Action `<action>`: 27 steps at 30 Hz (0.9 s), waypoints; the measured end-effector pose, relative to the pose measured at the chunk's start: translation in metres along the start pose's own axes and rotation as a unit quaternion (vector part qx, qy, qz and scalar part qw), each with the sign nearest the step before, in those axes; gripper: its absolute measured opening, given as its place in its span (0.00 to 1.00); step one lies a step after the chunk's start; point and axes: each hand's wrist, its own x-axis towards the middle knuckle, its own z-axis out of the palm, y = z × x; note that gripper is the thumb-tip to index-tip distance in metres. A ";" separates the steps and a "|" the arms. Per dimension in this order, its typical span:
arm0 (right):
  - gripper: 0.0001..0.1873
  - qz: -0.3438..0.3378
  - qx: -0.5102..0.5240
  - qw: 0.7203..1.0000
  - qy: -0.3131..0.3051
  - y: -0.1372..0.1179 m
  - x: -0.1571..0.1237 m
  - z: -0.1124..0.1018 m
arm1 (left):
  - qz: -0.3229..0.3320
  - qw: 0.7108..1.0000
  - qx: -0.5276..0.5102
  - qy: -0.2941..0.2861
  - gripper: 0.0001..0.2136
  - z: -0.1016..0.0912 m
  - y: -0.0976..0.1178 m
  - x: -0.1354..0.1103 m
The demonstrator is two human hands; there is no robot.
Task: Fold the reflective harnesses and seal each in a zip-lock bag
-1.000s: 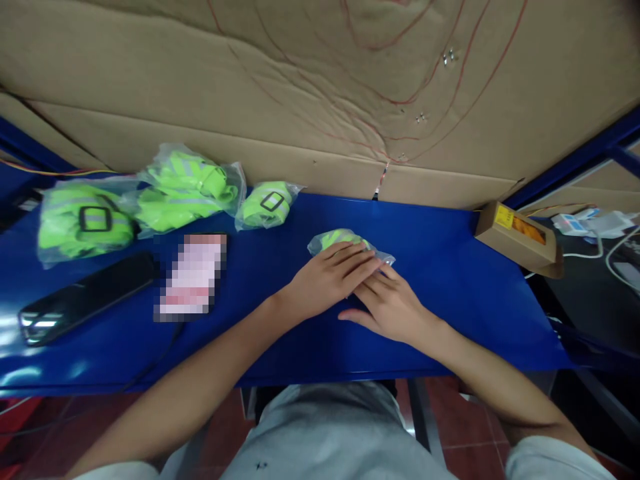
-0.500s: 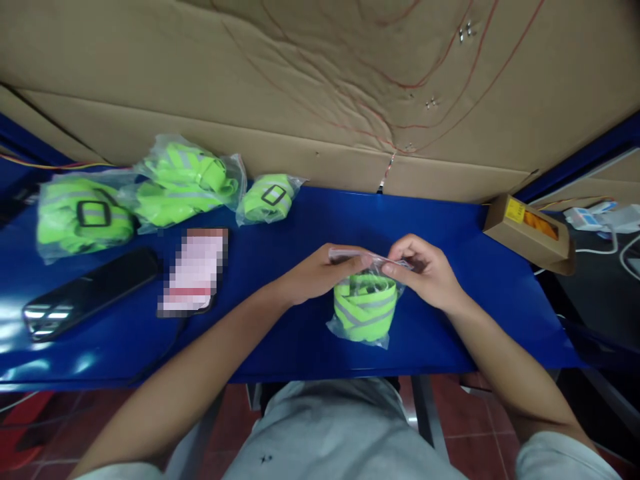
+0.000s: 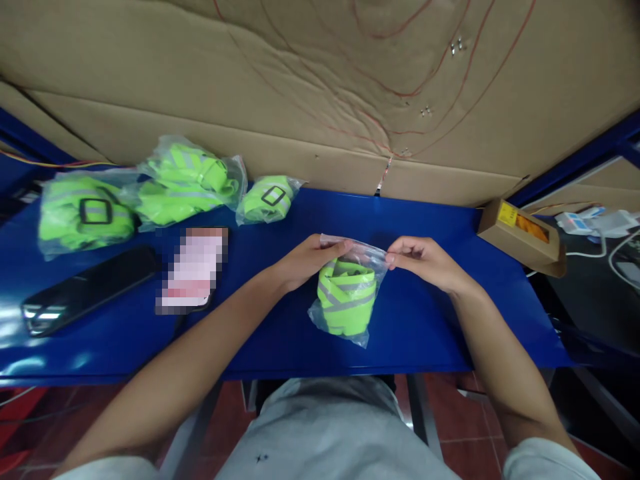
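Observation:
A clear zip-lock bag hangs between my two hands above the blue table, its top edge pulled fairly straight. Inside it sits a rolled neon-yellow reflective strap with grey stripes. My left hand grips the bag's left upper corner, thumb lying across the front. At the right upper corner, my right hand pinches the edge between thumb and fingertips. The bag's lower corners flare out below the strap. Whether the zip is sealed along its length I cannot tell.
Several bagged neon-yellow straps lie at the back left of the blue table. In front of them are a blurred-out phone and a glossy black device. An open cardboard box stands at the right, near white cables.
My right hand has slid outward to the bag's right corner, and the top edge is now stretched flat. Bag and strap have shifted slightly left in view.

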 end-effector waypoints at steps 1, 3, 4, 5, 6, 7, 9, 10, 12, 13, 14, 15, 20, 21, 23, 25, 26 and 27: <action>0.20 -0.001 0.007 1.000 -0.008 0.000 0.000 -0.001 | 0.000 1.000 -0.004 -0.002 0.23 0.000 0.001 0.000; 0.20 -0.002 0.017 1.000 -0.020 -0.001 0.000 -0.002 | 0.001 1.000 -0.013 -0.008 0.23 0.001 0.002 -0.001; 0.20 -0.005 0.017 1.000 -0.023 -0.001 -0.001 -0.002 | 0.000 1.000 -0.015 -0.014 0.23 0.001 0.003 -0.001; 0.20 -0.012 0.014 1.000 -0.022 -0.001 -0.001 -0.001 | -0.001 1.000 -0.016 -0.020 0.23 0.002 0.003 -0.002; 0.21 -0.020 0.010 1.000 -0.019 -0.001 -0.001 0.000 | -0.001 1.000 -0.015 -0.024 0.23 0.003 0.003 -0.002; 0.21 -0.027 0.005 0.999 -0.018 -0.001 -0.001 0.002 | 0.002 1.000 -0.011 -0.025 0.23 0.004 0.003 -0.002; 0.21 -0.031 -0.006 0.999 -0.021 -0.001 -0.001 0.004 | 0.011 1.000 0.000 -0.020 0.22 0.005 0.003 -0.003; 0.22 -0.028 -0.009 0.999 -0.024 0.000 -0.001 0.005 | 0.014 1.000 0.005 -0.018 0.22 0.005 0.002 -0.003; 0.22 -0.015 -0.012 0.999 -0.031 0.000 0.000 0.003 | 0.016 1.000 0.014 -0.016 0.23 0.005 0.002 -0.004; 0.21 -0.007 -0.013 0.999 -0.038 0.001 0.000 0.001 | 0.016 1.000 0.018 -0.017 0.23 0.005 0.002 -0.004; 0.21 0.000 -0.013 0.999 -0.048 0.001 0.000 -0.001 | 0.015 1.000 0.019 -0.018 0.24 0.004 0.002 -0.004; 0.21 0.007 -0.012 0.998 -0.058 0.001 0.000 -0.004 | 0.015 1.000 0.019 -0.019 0.24 0.004 0.002 -0.004; 0.20 0.006 0.001 0.999 -0.035 0.002 -0.001 -0.009 | 0.017 1.000 0.007 -0.018 0.25 0.005 0.004 -0.003; 0.20 -0.002 0.002 1.000 -0.024 0.002 0.000 -0.008 | 0.019 1.000 0.007 -0.016 0.25 0.005 0.004 -0.003; 0.19 -0.023 0.005 1.000 -0.012 0.003 0.001 -0.003 | 0.021 1.000 0.009 -0.014 0.25 0.006 0.003 -0.003; 0.18 -0.045 0.002 0.999 -0.011 0.004 0.002 0.001 | 0.021 1.000 0.012 -0.013 0.25 0.007 0.002 -0.003; 0.18 -0.052 -0.001 0.999 -0.015 0.004 0.002 0.003 | 0.019 1.000 0.012 -0.012 0.25 0.008 0.002 -0.003; 0.18 -0.055 -0.006 0.998 -0.024 0.004 0.002 0.004 | 0.018 1.000 0.013 -0.011 0.25 0.008 0.002 -0.003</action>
